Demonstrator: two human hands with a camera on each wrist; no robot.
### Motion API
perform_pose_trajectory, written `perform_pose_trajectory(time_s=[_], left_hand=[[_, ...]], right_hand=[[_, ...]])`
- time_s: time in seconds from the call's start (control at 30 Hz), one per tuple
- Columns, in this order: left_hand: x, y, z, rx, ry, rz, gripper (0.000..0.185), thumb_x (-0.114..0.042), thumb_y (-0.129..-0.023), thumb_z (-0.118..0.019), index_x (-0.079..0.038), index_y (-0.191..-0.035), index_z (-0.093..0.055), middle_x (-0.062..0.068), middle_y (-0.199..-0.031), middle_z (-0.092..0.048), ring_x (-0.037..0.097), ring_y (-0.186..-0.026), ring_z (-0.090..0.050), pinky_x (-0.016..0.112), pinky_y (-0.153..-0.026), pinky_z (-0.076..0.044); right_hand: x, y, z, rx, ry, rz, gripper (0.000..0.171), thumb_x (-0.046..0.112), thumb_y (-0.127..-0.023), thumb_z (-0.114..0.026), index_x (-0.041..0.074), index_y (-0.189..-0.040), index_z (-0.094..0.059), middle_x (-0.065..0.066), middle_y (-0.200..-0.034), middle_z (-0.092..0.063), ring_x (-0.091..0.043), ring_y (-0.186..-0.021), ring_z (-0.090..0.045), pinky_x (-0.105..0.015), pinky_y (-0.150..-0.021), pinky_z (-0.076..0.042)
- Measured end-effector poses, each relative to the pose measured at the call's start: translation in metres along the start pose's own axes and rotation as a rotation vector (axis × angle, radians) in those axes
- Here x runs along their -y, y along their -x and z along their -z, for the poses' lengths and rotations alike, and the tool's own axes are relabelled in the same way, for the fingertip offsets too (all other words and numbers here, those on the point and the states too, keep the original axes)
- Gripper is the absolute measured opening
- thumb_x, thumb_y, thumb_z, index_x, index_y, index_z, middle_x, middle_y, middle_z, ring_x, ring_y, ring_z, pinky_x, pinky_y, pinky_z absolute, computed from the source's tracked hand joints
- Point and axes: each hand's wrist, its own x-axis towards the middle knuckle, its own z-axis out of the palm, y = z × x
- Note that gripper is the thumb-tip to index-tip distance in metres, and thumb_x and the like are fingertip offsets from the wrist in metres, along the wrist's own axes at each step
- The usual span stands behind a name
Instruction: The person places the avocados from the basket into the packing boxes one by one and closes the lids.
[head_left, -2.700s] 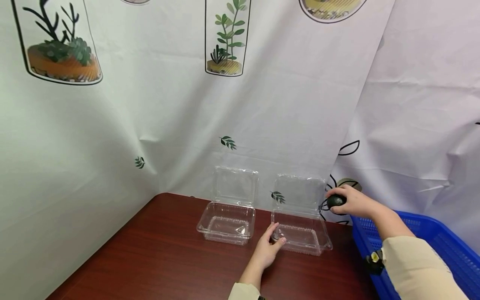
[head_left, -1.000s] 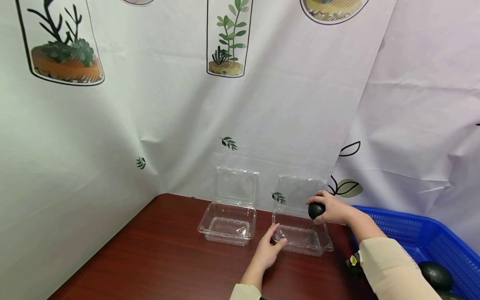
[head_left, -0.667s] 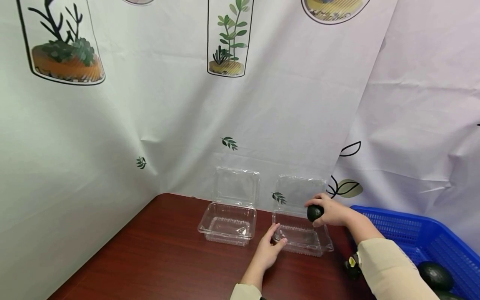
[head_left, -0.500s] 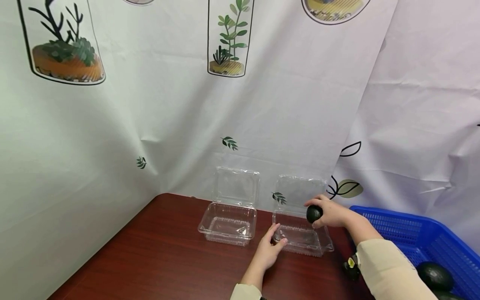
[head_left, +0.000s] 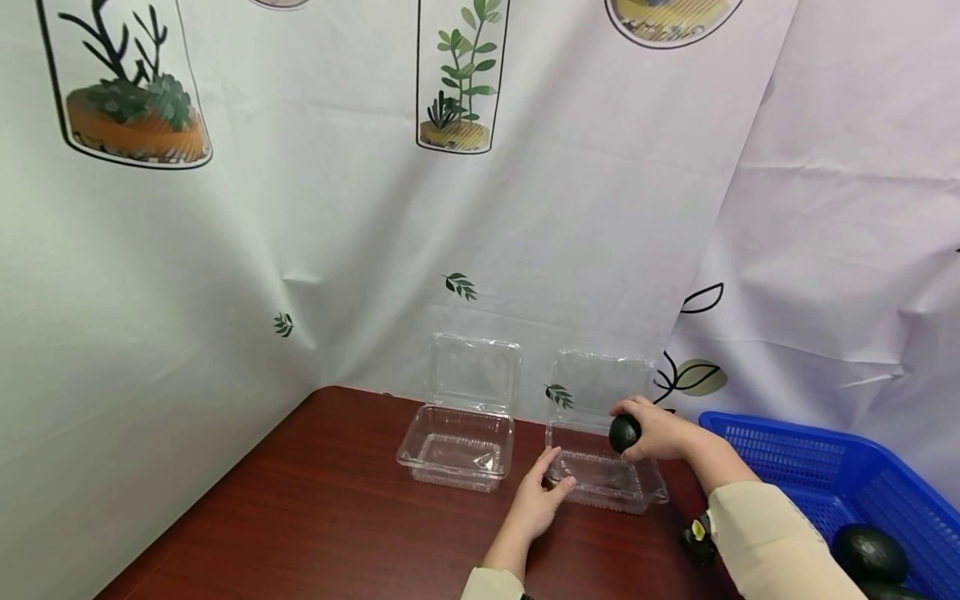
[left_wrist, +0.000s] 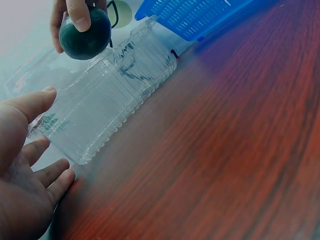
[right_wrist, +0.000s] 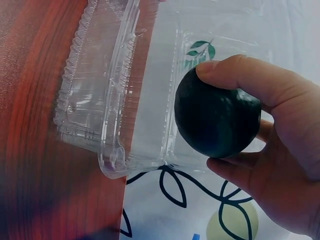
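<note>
My right hand [head_left: 658, 432] grips a dark green avocado [head_left: 624, 433] from the side and holds it over the right-hand clear plastic clamshell container [head_left: 600, 473], whose lid stands raised at the back. In the right wrist view, thumb and fingers wrap the avocado [right_wrist: 215, 117], with the container's rim [right_wrist: 115, 120] beyond it. At the container's left front corner is my left hand [head_left: 531, 502], its thumb and fingers spread and fairly straight at the rim. In the left wrist view that hand [left_wrist: 25, 165] is at the container's end, with bare palm showing.
A second clear clamshell container [head_left: 454, 482] stands to the left with its lid up. On the right, a blue plastic basket [head_left: 780, 429] holds at least two dark green avocados [head_left: 870, 552]. A printed cloth [head_left: 360, 250] hangs behind the reddish-brown table [head_left: 300, 517].
My right hand has carried the avocado leftward from near the basket to over the right container, then slightly lower. The left hand has stayed at the container's corner.
</note>
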Motion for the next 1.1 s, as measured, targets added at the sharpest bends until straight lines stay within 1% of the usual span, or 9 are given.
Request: perform_pose_trajectory(time_s=[0.23,0.4,0.67,0.87,1.1], left_hand=[[0.002,-0.001,0.000,0.003,0.006,0.020,0.051,-0.016,-0.087,-0.064,0.001,-0.132,-0.048,0.025,-0.141,-0.036,0.041,-0.127,-0.035,0.050,-0.101,-0.031],[0.003,-0.002,0.000,0.002,0.005,0.014,0.051,-0.018,-0.087,-0.064,0.001,-0.132,-0.048,0.025,-0.141,-0.036,0.041,-0.127,-0.035,0.050,-0.100,-0.032],[0.004,-0.002,-0.001,0.007,0.012,0.024,0.050,-0.016,-0.087,-0.064,0.000,-0.132,-0.048,0.024,-0.141,-0.036,0.040,-0.127,-0.035,0.049,-0.101,-0.031],[0.004,-0.002,-0.001,0.007,0.014,0.022,0.052,-0.018,-0.087,-0.065,0.001,-0.132,-0.048,0.024,-0.141,-0.036,0.040,-0.127,-0.035,0.048,-0.100,-0.032],[0.004,-0.001,0.000,0.007,0.003,0.019,0.052,-0.019,-0.087,-0.065,0.001,-0.132,-0.048,0.024,-0.141,-0.036,0.040,-0.126,-0.036,0.048,-0.099,-0.035]], right_hand=[[-0.003,-0.001,-0.006,-0.008,0.013,0.011,0.067,0.013,-0.060,-0.081,-0.001,-0.119,-0.052,-0.019,-0.116,-0.049,-0.029,-0.091,-0.055,-0.042,-0.073,-0.048],[-0.004,0.000,-0.009,-0.003,0.011,0.012,0.069,0.013,-0.060,-0.081,-0.004,-0.119,-0.051,-0.019,-0.113,-0.052,-0.027,-0.089,-0.056,-0.040,-0.072,-0.048],[-0.006,0.000,-0.014,0.027,-0.017,-0.004,0.067,0.010,-0.058,-0.081,-0.002,-0.118,-0.053,-0.013,-0.108,-0.054,-0.024,-0.087,-0.055,-0.038,-0.070,-0.049],[-0.008,0.001,-0.017,0.031,0.004,0.008,0.065,0.011,-0.056,-0.082,-0.001,-0.114,-0.055,-0.013,-0.104,-0.057,-0.024,-0.084,-0.055,-0.038,-0.069,-0.048],[-0.011,0.002,-0.022,0.054,-0.021,-0.044,0.064,0.010,-0.055,-0.083,0.003,-0.112,-0.056,-0.009,-0.101,-0.057,-0.023,-0.084,-0.055,-0.039,-0.068,-0.048]])
